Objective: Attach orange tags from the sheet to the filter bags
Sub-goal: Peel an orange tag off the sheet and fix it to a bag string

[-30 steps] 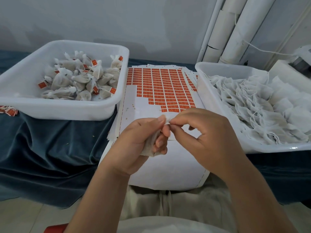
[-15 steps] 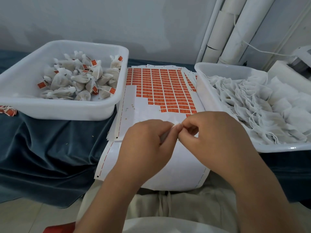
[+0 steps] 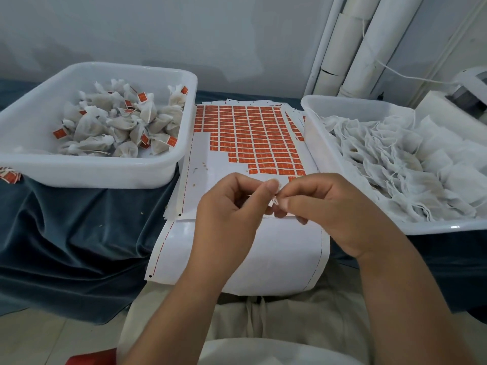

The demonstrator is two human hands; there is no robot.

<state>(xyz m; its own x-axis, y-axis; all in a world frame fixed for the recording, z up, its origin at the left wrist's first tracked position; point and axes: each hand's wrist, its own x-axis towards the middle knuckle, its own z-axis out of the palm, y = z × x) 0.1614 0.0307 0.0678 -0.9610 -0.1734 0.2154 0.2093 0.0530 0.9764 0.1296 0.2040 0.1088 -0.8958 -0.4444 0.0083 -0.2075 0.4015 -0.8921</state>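
Observation:
My left hand (image 3: 232,209) and my right hand (image 3: 326,212) meet fingertip to fingertip over the near part of the tag sheet (image 3: 253,143). Both pinch a small white filter bag (image 3: 274,201), which is almost wholly hidden behind my left fingers. The sheet lies between two bins and carries rows of orange tags on its far half; its near half is bare white backing. The left white bin (image 3: 105,169) holds filled bags with orange tags. The right white bin (image 3: 316,127) holds a heap of untagged white bags.
Dark blue cloth (image 3: 66,233) covers the table under the bins. A few loose orange tags (image 3: 9,176) lie at the far left edge. White pipes (image 3: 350,48) and a cord stand against the back wall. A white device (image 3: 471,88) sits at the far right.
My left hand turned its back toward me and closed over the bag, hiding it. Both hands rose slightly toward the sheet's orange rows and stay pinched together.

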